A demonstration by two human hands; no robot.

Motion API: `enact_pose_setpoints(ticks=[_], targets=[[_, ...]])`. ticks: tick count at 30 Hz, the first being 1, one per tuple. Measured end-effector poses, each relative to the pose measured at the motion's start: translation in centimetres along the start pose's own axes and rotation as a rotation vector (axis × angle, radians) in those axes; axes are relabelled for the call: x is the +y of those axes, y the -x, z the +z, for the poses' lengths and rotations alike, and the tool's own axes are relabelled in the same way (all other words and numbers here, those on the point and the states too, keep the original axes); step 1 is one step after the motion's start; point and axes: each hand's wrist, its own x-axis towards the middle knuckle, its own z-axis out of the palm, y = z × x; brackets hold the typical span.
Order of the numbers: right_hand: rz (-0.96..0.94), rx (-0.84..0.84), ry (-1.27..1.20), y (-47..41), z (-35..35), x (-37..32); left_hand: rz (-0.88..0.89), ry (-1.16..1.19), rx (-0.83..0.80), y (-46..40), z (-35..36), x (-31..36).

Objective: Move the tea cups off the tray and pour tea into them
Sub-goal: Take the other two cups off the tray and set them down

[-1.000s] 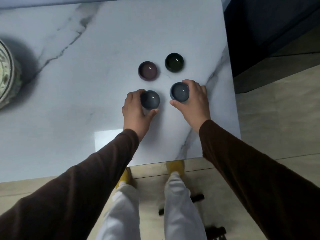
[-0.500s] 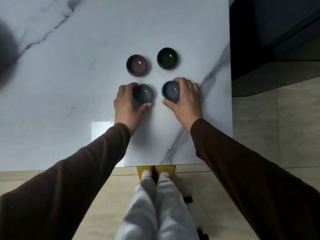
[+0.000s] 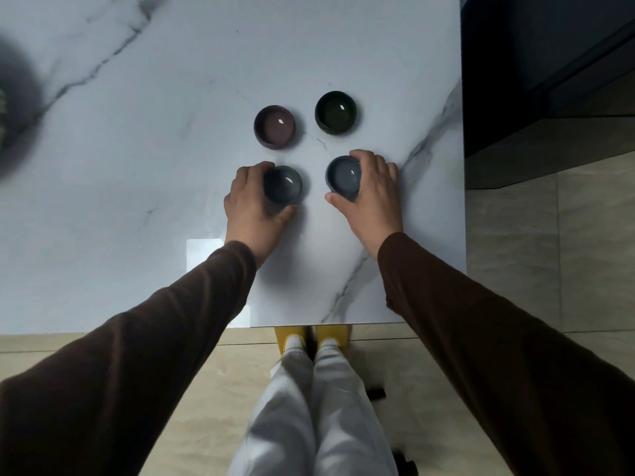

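Note:
Several small tea cups stand in a square on the white marble table. My left hand wraps around the dark grey cup at the near left. My right hand grips the blue-grey cup at the near right. Behind them stand a purple-brown cup and a dark green cup, both untouched. All the cups rest upright on the tabletop. No tray or teapot is clearly in view.
A dark blurred object with its shadow sits at the table's far left edge. The table's right edge is close to my right hand, with dark furniture beyond. My legs and yellow slippers are under the near edge.
The view has shifted, so the patterned vessel at the left has slid almost out of frame. Both hands stay on the two near cups, which appear unmoved on the table.

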Motion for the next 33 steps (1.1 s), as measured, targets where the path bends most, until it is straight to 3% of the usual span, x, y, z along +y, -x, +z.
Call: enact_pose_setpoints(ticks=[9,14,24,33], targets=[[-0.001,-0.077,0.099,0.7,-1.5,-0.9,-0.015,-0.098,-0.079,0.6,-1.2,0.2],[-0.103,-0.016,0.243,2.8,-3.6,-3.7,0.007,-0.172,-0.048,2.4,-4.5,0.3],[-0.276,-0.11,0.33,7.9,-1.6,-14.7,0.048,-0.268,-0.074,7.1,-14.4,-4.1],[-0.305,-0.19,0.334,14.1,7.3,-27.9,0.075,-0.335,-0.032,10.3,-27.0,-15.0]])
